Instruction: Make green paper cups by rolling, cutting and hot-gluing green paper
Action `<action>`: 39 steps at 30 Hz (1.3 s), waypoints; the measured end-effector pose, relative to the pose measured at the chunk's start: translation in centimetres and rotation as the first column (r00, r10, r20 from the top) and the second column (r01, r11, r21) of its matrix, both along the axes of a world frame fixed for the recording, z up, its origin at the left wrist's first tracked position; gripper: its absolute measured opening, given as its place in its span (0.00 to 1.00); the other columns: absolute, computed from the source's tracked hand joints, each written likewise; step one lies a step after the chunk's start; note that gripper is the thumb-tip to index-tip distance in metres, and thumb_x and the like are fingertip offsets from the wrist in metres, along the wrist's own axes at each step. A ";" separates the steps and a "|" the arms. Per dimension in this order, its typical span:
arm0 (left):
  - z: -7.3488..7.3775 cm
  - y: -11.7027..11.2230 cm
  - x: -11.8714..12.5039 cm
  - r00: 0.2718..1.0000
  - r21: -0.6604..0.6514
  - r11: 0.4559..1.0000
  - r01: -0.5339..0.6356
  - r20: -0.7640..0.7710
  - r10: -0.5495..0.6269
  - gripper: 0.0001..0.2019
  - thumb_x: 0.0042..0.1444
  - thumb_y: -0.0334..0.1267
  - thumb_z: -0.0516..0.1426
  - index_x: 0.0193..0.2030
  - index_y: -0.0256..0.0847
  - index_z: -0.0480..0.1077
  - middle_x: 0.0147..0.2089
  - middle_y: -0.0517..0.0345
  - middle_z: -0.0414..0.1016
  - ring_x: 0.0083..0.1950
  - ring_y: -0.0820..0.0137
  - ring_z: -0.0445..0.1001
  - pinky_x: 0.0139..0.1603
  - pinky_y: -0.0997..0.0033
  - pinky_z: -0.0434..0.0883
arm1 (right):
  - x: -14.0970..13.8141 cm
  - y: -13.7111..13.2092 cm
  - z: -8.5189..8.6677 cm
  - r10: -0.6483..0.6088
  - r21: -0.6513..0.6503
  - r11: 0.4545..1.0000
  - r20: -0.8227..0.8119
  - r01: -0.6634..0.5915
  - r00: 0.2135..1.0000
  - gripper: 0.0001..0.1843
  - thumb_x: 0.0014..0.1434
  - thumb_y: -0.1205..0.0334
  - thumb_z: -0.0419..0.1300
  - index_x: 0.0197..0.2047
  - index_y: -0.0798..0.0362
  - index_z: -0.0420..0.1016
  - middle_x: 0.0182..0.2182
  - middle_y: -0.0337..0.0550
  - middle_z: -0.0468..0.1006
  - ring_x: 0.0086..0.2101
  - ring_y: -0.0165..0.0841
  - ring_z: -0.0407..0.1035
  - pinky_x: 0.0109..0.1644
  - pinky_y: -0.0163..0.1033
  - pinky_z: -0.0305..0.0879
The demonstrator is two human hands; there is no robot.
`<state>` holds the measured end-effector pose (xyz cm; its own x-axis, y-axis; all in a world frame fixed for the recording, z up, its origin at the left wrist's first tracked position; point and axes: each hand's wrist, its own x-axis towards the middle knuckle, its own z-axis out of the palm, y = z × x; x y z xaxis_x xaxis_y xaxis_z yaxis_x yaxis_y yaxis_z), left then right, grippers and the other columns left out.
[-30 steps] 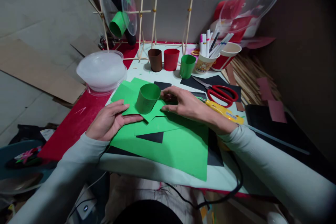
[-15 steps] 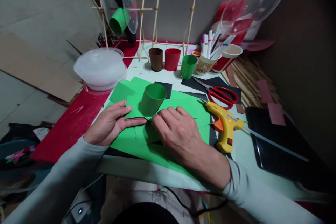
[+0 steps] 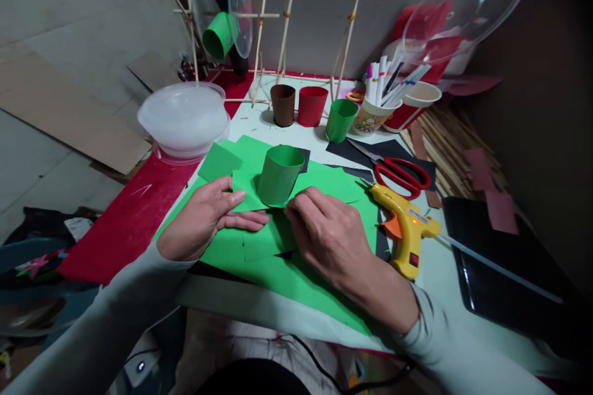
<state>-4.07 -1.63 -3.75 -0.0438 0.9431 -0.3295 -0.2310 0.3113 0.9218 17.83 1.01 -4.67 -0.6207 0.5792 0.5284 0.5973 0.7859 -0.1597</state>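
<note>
a green sheet point(image 3: 244, 184) is being pinched between thumb and fingers by the left grip point(image 3: 208, 215). on it, between both grips, a tube point(image 3: 280, 179) is being supported upright. near its base, the right grip point(image 3: 327, 231) is being held bunched; whether anything is being pinched cannot be told. right of this grip, a glue gun point(image 3: 406, 228) is being borne by the counter point(image 3: 435, 266).

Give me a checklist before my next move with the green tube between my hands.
1. Tube standing on the small sheet: ok.
2. Left hand holding the small sheet's edge: ok.
3. Right hand away from the tube: not ok, close to its base.
4. Tube stuck to the small sheet: cannot tell.
5. Glue gun out of both hands: ok, lying on the right.
6. Scissors set down: ok, beyond the glue gun.
</note>
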 end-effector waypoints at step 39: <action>2.3 -2.0 6.2 0.941 0.149 0.984 -0.099 0.335 0.044 0.21 0.56 0.46 0.65 0.56 0.47 0.75 0.45 0.51 0.83 0.51 0.56 0.81 0.57 0.57 0.80 | 2.3 -0.8 2.9 0.197 0.240 0.964 -0.347 -0.117 0.917 0.09 0.67 0.75 0.57 0.48 0.59 0.76 0.43 0.58 0.87 0.41 0.40 0.80 0.42 0.44 0.77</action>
